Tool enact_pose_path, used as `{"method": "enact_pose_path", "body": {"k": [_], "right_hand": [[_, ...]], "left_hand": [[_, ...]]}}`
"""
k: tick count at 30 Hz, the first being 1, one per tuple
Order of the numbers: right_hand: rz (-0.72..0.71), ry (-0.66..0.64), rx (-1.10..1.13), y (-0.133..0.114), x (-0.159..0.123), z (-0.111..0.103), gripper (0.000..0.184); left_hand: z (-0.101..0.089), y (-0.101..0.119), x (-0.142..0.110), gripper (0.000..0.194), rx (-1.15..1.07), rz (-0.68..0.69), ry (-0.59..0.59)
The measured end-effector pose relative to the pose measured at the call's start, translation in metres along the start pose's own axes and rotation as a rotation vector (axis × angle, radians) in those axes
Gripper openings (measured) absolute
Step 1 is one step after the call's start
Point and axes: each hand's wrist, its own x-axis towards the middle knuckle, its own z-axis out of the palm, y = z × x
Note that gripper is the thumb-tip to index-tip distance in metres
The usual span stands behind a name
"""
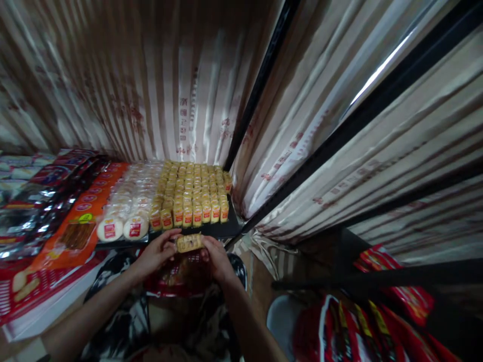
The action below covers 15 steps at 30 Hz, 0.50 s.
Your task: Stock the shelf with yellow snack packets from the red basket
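Between my two hands is a small yellow wrapped snack pack, held level just in front of the shelf edge. My left hand pinches its left end, and my right hand grips its right end. Beyond them, rows of matching yellow snack packs stand on the dark shelf, with red labels facing me. Left of these rows are stacked round white packs in clear wrap. Below my hands a red basket rests near my lap, its contents dim.
An orange package and dark shiny packets lie at the left, above a red and white box. Striped curtains hang behind, crossed by dark metal bars. Red packages and a pale stool-like object stand at lower right.
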Motion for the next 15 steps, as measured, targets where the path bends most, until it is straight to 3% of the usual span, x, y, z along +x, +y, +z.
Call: {"method": "enact_pose_path", "body": {"k": [3, 8, 11, 15], "right_hand": [[-0.038, 0.046, -0.037, -0.011, -0.001, 0.003, 0.038], [-0.107, 0.055, -0.063, -0.028, 0.001, 0.006, 0.042], [-0.094, 0.035, -0.03, -0.034, 0.006, 0.002, 0.045], [-0.07, 0.031, 0.05, -0.037, 0.008, -0.006, 0.048]], "left_hand": [[0.005, 0.0, 0.005, 0.056, 0.147, 0.053, 0.027], [0.019, 0.002, 0.015, 0.039, 0.353, 0.267, 0.152], [0.027, 0.004, 0.023, 0.037, 0.243, 0.174, 0.178], [0.037, 0.013, 0.026, 0.044, -0.138, -0.044, 0.056]]}}
